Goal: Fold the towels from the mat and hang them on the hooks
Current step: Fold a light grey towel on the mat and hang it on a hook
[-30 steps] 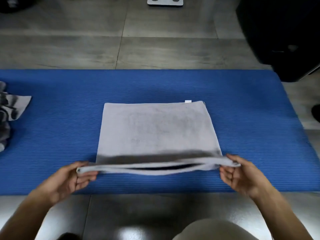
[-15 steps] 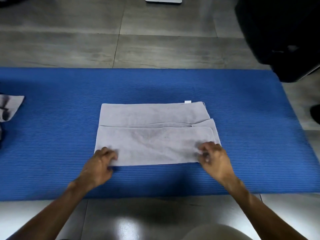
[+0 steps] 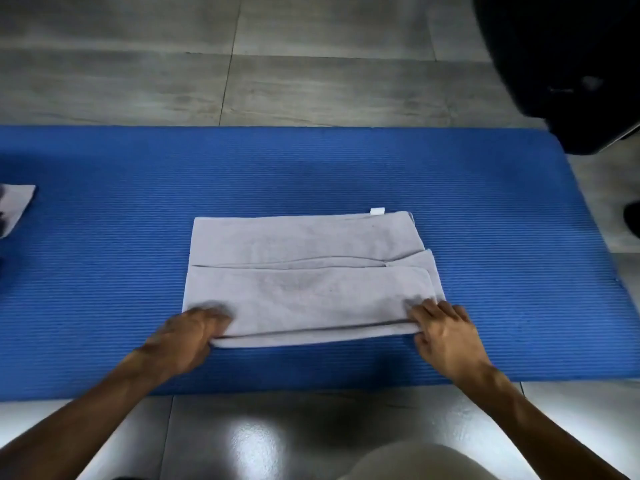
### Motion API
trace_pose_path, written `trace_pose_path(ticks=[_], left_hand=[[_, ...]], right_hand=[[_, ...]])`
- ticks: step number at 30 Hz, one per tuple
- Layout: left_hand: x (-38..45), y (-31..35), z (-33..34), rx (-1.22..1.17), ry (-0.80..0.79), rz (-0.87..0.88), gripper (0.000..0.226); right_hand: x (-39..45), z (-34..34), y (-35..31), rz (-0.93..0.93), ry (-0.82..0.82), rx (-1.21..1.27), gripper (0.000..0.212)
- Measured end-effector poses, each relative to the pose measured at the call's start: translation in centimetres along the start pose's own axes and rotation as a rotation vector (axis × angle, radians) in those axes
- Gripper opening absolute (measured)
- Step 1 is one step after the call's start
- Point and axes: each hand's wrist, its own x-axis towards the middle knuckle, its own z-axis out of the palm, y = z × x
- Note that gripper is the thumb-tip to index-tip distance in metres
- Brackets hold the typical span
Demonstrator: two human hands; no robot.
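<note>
A light grey towel (image 3: 304, 268) lies folded in the middle of the blue mat (image 3: 502, 209), its near part laid over the far part, with a small white tag (image 3: 377, 211) at the far right edge. My left hand (image 3: 187, 336) grips the near left corner, fingers on top of the folded edge. At the near right corner my right hand (image 3: 446, 336) pinches the cloth, fingers on top and thumb at the edge. The near edge looks slightly raised off the mat. No hooks are in view.
Another grey towel (image 3: 15, 206) pokes in at the mat's left edge. A large black object (image 3: 571, 64) stands on the grey tiled floor at the far right, with a dark shape (image 3: 633, 218) at the right edge. My knee (image 3: 415, 462) is at the bottom.
A second ago both hands held the near edge up. They then laid it over the towel, and now they have slid back to grasp the new near folded edge at its corners.
</note>
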Motion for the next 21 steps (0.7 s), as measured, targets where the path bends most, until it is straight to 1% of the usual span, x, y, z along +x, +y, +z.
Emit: trace_pose_path(ticks=[1,2,4,5,7,8,10,12,13,15,17,19,21], left_hand=[[-0.6,-0.3,0.2,-0.014,-0.063,0.022,0.034],[-1.0,-0.6,0.6,-0.025,-0.128,0.05,0.033],[-1.6,-0.7,0.8,-0.047,-0.212,0.11,0.031],[-1.6,-0.7,0.8,-0.045,-0.229,0.112,0.028],[-1.2,-0.7,0.3,-0.091,-0.23,0.014,0.018],[-0.6,-0.5,0.1,-0.115,-0.169,-0.036,0.017],[0.6,-0.2,-0.1,-0.124,0.058,-0.06,0.02],[1.8,-0.3,-0.1,-0.155,0.242,-0.076,0.026],[2.4,-0.5,0.0,-0.147,0.271,-0.093,0.036],[3.4,-0.8,-0.4,-0.055,0.206,-0.153,0.056],[3.9,-0.9,-1.1,0.021,0.151,-0.227,0.062],[4.1,-1.2,-1.7,0.094,0.189,-0.305,0.054],[4.0,-1.7,-2.3,0.123,0.263,-0.343,0.034]], right_hand=[[-1.0,0.1,-0.1,-0.03,-0.042,-0.003,0.046],[-2.0,-0.1,-0.2,-0.049,-0.099,-0.003,0.051],[-3.1,-0.8,-0.3,-0.053,-0.179,0.04,0.049],[-3.2,-1.1,-0.3,-0.043,-0.171,0.09,0.044],[-2.1,-1.7,-0.3,0.038,-0.122,0.258,0.036],[-1.2,-2.1,-0.3,0.099,-0.108,0.329,0.037],[0.9,-2.1,0.1,0.208,-0.069,0.411,0.041],[2.8,-1.7,0.7,0.284,-0.102,0.442,0.039],[3.6,-1.6,0.8,0.316,-0.15,0.471,0.036],[4.8,-1.6,1.0,0.373,-0.235,0.515,0.027],[5.3,-2.1,1.4,0.38,-0.266,0.512,0.015],[5.6,-2.6,2.3,0.38,-0.258,0.543,0.013],[5.8,-3.1,3.4,0.425,-0.227,0.66,0.015]])
